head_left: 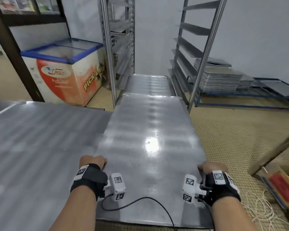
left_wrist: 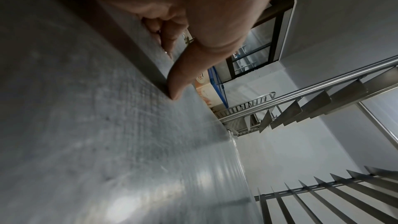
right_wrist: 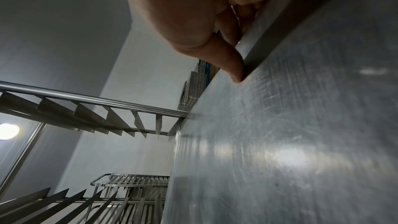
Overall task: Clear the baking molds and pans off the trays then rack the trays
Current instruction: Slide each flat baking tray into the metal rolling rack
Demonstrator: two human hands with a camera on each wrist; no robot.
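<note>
Racking step: a bare baking tray (head_left: 150,130) is gripped at both long rims by the left hand (head_left: 92,161) and right hand (head_left: 213,167).
A level, straight push onto the rack's (head_left: 205,47) runners is judged next.

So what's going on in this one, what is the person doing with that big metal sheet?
A person holds a bare baking tray by its two long edges, left hand and right hand each gripping the rim with the thumb on top. The tray's far end points into the steel rack, above another tray already sitting low in it. A stack of trays lies on the floor to the right.
</note>
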